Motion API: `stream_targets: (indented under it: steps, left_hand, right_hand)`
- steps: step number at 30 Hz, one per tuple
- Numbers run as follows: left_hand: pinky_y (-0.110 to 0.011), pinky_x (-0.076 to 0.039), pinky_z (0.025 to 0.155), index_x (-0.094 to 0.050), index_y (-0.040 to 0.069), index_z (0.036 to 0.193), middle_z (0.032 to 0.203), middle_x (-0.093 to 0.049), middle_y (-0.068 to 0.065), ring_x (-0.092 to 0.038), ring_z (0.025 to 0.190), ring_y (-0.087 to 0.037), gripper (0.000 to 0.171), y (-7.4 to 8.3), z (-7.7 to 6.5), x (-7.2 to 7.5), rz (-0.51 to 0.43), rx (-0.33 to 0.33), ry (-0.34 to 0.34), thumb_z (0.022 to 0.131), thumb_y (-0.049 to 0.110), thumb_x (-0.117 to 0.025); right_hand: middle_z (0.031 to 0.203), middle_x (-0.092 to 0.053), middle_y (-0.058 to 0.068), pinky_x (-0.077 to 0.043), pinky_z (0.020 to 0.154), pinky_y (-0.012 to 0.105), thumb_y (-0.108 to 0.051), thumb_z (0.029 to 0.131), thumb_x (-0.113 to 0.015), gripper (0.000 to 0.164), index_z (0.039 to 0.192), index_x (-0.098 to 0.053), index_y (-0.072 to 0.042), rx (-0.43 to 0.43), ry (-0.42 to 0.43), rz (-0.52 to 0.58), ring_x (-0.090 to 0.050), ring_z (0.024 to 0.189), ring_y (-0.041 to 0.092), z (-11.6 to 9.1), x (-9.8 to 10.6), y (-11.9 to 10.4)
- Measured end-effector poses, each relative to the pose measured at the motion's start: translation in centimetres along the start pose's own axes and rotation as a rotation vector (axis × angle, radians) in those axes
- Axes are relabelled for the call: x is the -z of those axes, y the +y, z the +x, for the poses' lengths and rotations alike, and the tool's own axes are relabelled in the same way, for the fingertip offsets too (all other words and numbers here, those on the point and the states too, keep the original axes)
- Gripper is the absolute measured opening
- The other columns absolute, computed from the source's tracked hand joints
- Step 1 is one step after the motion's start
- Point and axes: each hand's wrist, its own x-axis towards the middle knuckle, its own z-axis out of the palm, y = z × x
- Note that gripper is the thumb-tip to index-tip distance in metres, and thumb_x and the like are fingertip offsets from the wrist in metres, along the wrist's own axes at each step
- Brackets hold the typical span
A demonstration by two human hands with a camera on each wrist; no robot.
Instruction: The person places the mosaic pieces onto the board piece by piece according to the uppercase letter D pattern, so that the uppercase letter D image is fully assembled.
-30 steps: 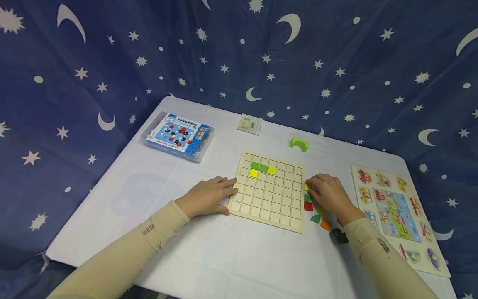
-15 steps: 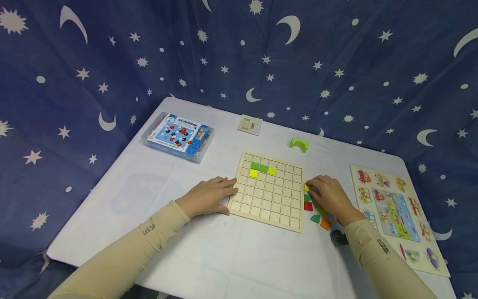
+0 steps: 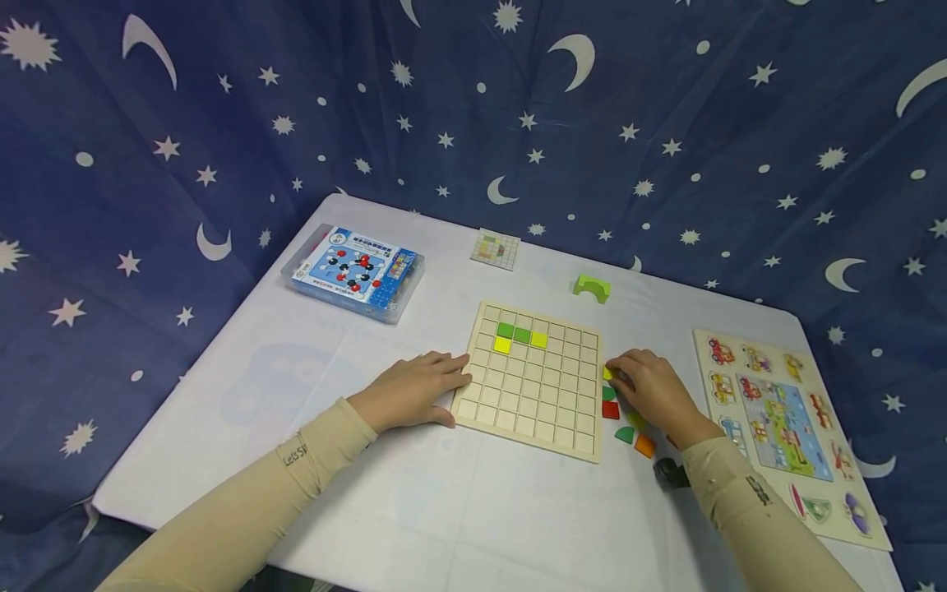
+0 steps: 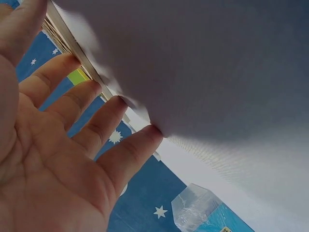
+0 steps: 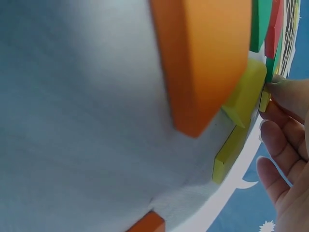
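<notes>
A square wooden grid board (image 3: 531, 385) lies mid-table, with two green tiles (image 3: 521, 335) and two yellow tiles (image 3: 539, 339) in its upper squares. My left hand (image 3: 414, 388) rests at the board's left edge; in the left wrist view its fairly straight fingertips (image 4: 118, 101) touch that edge. Beyond the right edge, my right hand (image 3: 654, 386) pinches a small yellow tile (image 5: 264, 100) between thumb and index finger, close to the tabletop. Beside this hand lie a red square tile (image 3: 610, 409), a green rounded tile (image 3: 625, 434), an orange tile (image 3: 645, 446) and several others, some partly hidden by the hand.
A boxed molecule model set (image 3: 353, 271) stands at the back left. Behind the board are a small printed grid card (image 3: 495, 249) and a green arch block (image 3: 592, 288). A picture puzzle board (image 3: 787, 436) lies at right, and a black object (image 3: 669, 473) sits near the right wrist.
</notes>
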Motion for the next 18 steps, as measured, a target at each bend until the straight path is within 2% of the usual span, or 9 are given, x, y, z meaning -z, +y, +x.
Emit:
stream_targets:
  steps: [18]
  left_hand:
    - [-0.057, -0.047, 0.098, -0.052, 0.021, 0.146, 0.160, -0.033, -0.002, -0.035, 0.144, -0.029, 0.074, -0.09, 0.03, -0.17, 0.015, -0.008, 0.010, 0.082, 0.053, -0.073]
  right_hand:
    - [0.111, -0.067, 0.010, -0.045, 0.099, 0.053, -0.017, 0.088, -0.076, 0.033, 0.118, -0.069, -0.006, -0.017, 0.033, 0.007, -0.057, 0.105, 0.030, -0.24, 0.19, 0.12]
